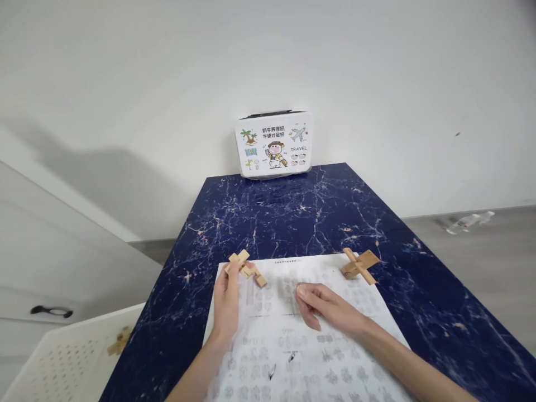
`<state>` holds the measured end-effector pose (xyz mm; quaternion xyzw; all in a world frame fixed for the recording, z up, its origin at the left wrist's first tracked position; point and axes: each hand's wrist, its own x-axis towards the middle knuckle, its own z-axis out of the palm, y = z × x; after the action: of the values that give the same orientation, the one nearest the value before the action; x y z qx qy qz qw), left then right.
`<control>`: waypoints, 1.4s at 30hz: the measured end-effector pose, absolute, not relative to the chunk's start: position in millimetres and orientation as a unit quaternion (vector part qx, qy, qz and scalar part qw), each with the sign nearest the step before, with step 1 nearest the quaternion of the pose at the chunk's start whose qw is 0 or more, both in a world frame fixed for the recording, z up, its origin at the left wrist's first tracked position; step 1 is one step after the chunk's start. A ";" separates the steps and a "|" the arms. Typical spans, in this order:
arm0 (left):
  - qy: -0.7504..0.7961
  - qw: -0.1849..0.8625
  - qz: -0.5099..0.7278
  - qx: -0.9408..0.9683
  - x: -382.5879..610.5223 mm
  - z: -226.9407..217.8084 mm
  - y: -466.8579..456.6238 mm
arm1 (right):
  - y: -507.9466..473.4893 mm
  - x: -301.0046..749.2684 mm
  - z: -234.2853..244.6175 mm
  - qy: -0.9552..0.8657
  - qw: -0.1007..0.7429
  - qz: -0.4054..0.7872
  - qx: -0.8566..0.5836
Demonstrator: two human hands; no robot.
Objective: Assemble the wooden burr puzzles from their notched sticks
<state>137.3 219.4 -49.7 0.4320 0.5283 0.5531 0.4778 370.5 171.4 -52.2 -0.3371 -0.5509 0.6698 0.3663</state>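
looks like the left hand (226,304) is pinching the wooden cross puzzle (246,268) at the upper-left corner of the diagram sheet (293,357), the right hand (324,309) lies open and flat mid-sheet, probably pinning it to the tabletop (293,212), and a second wooden puzzle (360,265) sits parked at the upper-right corner, out of the way.

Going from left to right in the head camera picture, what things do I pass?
white basket → left hand gripping a wooden puzzle → right hand → second wooden puzzle → clear bottle on the floor
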 end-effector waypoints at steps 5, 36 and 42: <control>0.496 0.529 0.525 0.445 141.9 -52.0 220.0 | 165.7 365.8 -59.0 -0.598 0.379 0.584 -0.397; 0.467 0.497 0.398 0.614 149.2 -41.5 210.5 | 165.5 364.3 -75.1 -0.716 0.432 0.293 -0.463; 0.452 0.496 0.390 0.631 150.6 -47.6 206.8 | 162.7 362.1 -72.7 -0.699 0.471 0.265 -0.469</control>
<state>150.6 206.8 -47.6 0.6305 0.4521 0.3904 0.4956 362.1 162.7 -72.7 -0.4687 -0.6986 0.2650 0.4712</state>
